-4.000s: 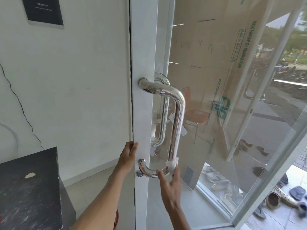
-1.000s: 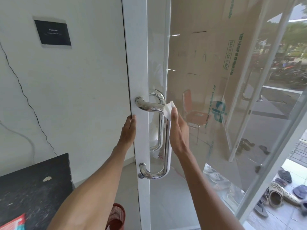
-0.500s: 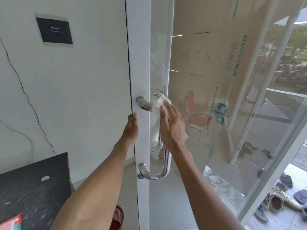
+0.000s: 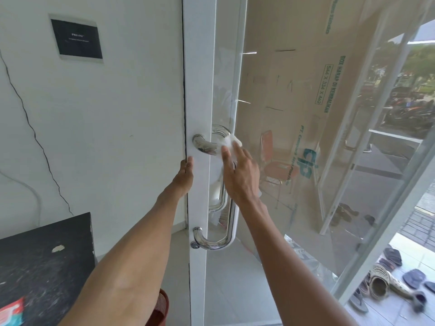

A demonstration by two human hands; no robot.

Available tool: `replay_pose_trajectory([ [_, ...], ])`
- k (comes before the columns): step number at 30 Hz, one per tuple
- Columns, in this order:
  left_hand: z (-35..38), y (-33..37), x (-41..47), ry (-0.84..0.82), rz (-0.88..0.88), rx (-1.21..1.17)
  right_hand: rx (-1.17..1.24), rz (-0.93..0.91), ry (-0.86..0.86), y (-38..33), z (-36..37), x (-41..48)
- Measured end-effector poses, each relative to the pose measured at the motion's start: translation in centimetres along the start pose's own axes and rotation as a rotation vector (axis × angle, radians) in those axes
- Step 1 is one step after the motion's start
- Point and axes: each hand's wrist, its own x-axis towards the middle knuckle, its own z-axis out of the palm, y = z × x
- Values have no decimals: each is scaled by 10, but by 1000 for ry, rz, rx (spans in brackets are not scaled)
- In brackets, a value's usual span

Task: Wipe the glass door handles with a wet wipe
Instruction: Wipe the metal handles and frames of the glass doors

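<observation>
Wipe (image 4: 229,141), white and bunched, at the top bend of the chrome door handle (image 4: 231,222), close to the upper mount. Pressed there under the right hand (image 4: 240,177): fingers straight and spread, thumb out to the left, back of the hand toward the camera, nothing curled round the wipe. Left hand (image 4: 184,175) on the edge of the white door frame (image 4: 199,90), level with the stretch between the two mounts, gripping it; thumb on the front face, fingers round the edge and out of sight. Handle upright and U-shaped, both ends fixed to the frame, small round lock (image 4: 195,245) just below the lower mount. Second handle (image 4: 221,132) on the far side of the glass (image 4: 353,184), behind the first. Cardboard sheet (image 4: 294,78) with green print beyond the pane. Sandals (image 4: 381,285) on the floor outside, lower right. Black tabletop (image 4: 47,267) at lower left, red-and-white packet (image 4: 11,311) at its near corner. Red basket (image 4: 162,307) low down, between left forearm and door. Black plaque (image 4: 77,40) on the white wall, thin dark crack (image 4: 35,137) below and left of it.
</observation>
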Motion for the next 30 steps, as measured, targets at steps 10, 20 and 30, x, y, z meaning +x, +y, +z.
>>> replay_pose_trajectory([
  [10, -4, 4, -3, -20, -9, -17, -223, -83, -104, -14, -6, 11],
  [20, -1, 3, -5, 1, 1, -29, -405, -254, -189, -39, 7, 16],
  [30, 0, -4, 0, 21, 29, -67, -466, -393, -120, -51, 12, 13],
])
